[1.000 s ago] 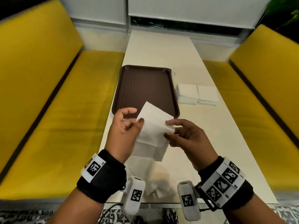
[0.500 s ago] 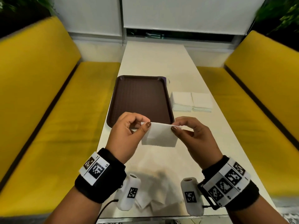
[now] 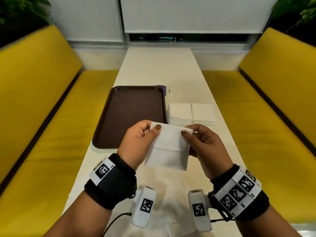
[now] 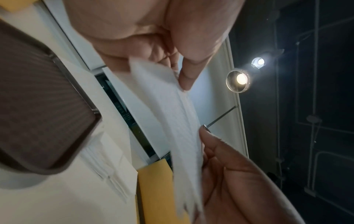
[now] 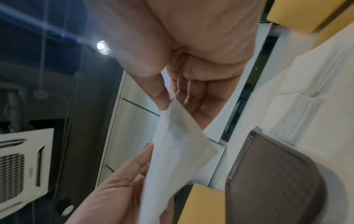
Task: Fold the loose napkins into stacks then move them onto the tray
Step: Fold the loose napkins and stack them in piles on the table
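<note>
A white napkin (image 3: pixel 168 147) hangs in the air above the table, partly folded, with a shorter flap over a longer one. My left hand (image 3: pixel 140 142) pinches its upper left corner between thumb and fingers. My right hand (image 3: pixel 201 142) pinches the upper right corner the same way. The wrist views show the same napkin (image 4: pixel 180 121) (image 5: pixel 172 151) held edge-on by both hands. A brown tray (image 3: pixel 130 115) lies beyond my hands with nothing on it. Two stacks of folded napkins (image 3: pixel 191 113) sit on the table right of the tray.
Loose unfolded napkins (image 3: pixel 171 202) lie on the long white table (image 3: pixel 159 65) under my wrists. Yellow benches (image 3: pixel 42 108) run along both sides. A wall with a window strip closes the far end.
The napkin was open and slanted a second ago. Both hands brought its edges together, then raised it so the folded sheet now hangs down from the top corners.
</note>
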`<state>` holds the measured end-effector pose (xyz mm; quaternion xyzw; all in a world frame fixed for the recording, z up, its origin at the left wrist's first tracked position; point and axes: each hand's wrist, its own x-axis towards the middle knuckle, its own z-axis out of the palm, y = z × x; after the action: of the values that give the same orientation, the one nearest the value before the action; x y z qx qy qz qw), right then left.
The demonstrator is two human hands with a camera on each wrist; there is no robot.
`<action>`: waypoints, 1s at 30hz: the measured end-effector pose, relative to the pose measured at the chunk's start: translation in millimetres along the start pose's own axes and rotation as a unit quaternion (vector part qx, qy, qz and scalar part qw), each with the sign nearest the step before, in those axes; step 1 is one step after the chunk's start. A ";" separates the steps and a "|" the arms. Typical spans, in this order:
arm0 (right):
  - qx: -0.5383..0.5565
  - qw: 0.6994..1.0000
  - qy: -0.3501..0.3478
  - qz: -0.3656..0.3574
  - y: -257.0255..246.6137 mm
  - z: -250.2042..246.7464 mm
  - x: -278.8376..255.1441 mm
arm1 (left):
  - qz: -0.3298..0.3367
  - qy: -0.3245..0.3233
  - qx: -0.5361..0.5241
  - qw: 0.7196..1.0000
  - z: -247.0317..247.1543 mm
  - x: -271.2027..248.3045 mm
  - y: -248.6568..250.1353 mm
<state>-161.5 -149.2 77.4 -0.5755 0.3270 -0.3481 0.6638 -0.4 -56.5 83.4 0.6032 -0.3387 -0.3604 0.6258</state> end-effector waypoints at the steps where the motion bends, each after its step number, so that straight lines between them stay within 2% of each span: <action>1: 0.006 1.000 -0.005 0.012 -0.4 -9.1 3.5 | -0.003 0.001 -0.004 1.000 10.2 5.5 -0.1; 6: 0.010 0.999 0.023 0.033 2.2 -55.9 25.3 | -0.020 -0.034 -0.012 0.999 54.9 30.3 -9.9; 8: 0.024 0.998 0.040 0.037 3.7 -73.3 35.5 | -0.045 -0.057 0.000 0.997 68.2 37.9 -17.3; 10: 0.030 0.998 0.044 0.042 6.0 -92.0 45.9 | -0.041 -0.068 0.029 0.996 82.5 46.1 -24.4; 13: 0.045 0.996 0.022 0.071 11.6 -114.2 56.8 | -0.008 -0.051 0.067 0.996 103.8 60.4 -31.3; 17: 0.032 0.991 -0.005 0.129 23.2 -135.5 72.8 | -0.019 0.002 0.057 0.998 127.0 91.0 -42.3; 23: 0.022 0.990 0.049 0.133 31.5 -163.0 118.1 | -0.062 -0.005 0.104 0.993 151.4 137.1 -48.4; 26: 0.011 0.990 0.063 0.126 33.1 -178.2 149.0 | -0.095 0.012 0.084 0.992 155.2 161.3 -53.5; 30: 0.009 0.984 0.090 0.154 45.0 -197.5 189.2 | -0.127 0.028 0.059 0.990 148.9 176.5 -57.7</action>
<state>-219.6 -409.5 2.0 -0.4789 0.4671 -0.2952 0.6821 -40.6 -285.0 30.2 0.6869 -0.2619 -0.3996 0.5477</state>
